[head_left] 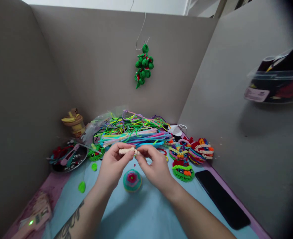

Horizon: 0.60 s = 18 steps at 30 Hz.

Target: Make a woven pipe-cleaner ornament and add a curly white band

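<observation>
Between my two hands is a short cream coiled strip, which looks like wound pipe cleaner point(127, 151). My left hand point(113, 162) pinches it with thumb and fingers along its left part. At its right end the thumb and fingertips of my right hand point(155, 166) close on it; the exact grip there is partly hidden. Below the hands, a round dome-shaped piece point(132, 180) in teal and purple, with a red and green centre, rests on the blue cloth point(136, 215).
Behind lies a pile of colourful pipe cleaners point(136, 134). Colourful finished pieces point(183, 170) and a black phone point(222, 199) are right. Left are a metal dish point(80, 156), a pot point(74, 124) and a pink glue gun point(35, 219). Grey panels enclose the table; a green ornament point(144, 66) hangs.
</observation>
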### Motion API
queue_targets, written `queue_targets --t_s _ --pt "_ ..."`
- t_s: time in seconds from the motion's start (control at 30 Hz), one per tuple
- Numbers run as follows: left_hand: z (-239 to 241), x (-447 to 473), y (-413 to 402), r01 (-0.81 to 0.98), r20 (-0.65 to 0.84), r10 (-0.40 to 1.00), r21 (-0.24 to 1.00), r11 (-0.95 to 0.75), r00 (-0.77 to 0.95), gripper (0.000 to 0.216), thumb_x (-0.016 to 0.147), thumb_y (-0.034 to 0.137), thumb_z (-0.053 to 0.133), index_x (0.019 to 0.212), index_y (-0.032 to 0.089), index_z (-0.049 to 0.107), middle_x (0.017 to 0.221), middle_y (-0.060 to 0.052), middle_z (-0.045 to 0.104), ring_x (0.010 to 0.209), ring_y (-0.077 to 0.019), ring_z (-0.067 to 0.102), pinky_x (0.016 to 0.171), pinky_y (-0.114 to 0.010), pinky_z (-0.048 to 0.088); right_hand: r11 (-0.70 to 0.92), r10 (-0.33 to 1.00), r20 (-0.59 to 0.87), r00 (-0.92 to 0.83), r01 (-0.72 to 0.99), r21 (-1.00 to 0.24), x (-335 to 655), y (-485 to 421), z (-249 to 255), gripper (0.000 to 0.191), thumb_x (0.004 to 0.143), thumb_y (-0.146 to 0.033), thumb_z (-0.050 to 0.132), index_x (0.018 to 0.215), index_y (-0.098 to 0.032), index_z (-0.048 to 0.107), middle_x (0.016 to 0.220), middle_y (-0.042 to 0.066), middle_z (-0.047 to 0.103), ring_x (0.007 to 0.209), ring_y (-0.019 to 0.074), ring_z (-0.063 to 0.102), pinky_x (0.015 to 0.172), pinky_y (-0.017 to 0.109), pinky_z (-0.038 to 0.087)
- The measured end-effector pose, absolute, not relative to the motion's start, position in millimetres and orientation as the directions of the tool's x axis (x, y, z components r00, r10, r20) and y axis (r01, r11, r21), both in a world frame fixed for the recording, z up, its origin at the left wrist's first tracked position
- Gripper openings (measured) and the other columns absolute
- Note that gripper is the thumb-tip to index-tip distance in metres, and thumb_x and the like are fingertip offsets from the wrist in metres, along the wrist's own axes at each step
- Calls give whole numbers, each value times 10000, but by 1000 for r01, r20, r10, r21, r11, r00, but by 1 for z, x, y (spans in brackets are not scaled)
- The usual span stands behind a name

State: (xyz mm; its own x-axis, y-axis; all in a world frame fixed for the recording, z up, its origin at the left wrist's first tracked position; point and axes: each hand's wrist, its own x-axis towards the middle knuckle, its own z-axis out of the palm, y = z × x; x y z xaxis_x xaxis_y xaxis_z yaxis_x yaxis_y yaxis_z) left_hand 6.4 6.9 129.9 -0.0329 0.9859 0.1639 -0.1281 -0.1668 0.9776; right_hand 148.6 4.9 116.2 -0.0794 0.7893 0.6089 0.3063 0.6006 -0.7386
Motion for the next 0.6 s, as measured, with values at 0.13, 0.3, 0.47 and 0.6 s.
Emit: queue_targets --t_s 0.13,0.3,0.47,0.6 --pt "130 5 8 -90 186 983 979 -185 -2 234 682 304 755 831 161 644 784 -12 669 688 -124 601 654 -235 499 652 736 674 -67 339 -678 153 6 121 89 856 -165 549 842 -191 633 806 36 662 746 148 604 655 256 502" --pt "132 4 5 26 187 982 982 -188 31 198 689 315 749 799 160 694 723 -13 675 636 -124 594 599 -221 481 706 674 730 -111 385 -594 158 6 125 134 854 -117 537 840 -198 643 801 32 661 779 154 601 711 280 492" --pt "132 4 3 47 156 987 986 -157 27 206 677 327 759 783 158 708 696 -14 686 614 -127 600 577 -220 487 720 647 749 -139 434 -542 159 7 122 154 856 -111 525 846 -201 650 804 36 648 776 152 601 714 280 493" --pt "132 5 5 6 129 992 992 -129 0 249 656 332 774 813 152 704 735 -29 706 657 -148 634 615 -240 513 728 629 764 -140 450 -517 157 8 121 164 870 -121 507 860 -206 646 818 45 658 789 162 607 725 295 500"
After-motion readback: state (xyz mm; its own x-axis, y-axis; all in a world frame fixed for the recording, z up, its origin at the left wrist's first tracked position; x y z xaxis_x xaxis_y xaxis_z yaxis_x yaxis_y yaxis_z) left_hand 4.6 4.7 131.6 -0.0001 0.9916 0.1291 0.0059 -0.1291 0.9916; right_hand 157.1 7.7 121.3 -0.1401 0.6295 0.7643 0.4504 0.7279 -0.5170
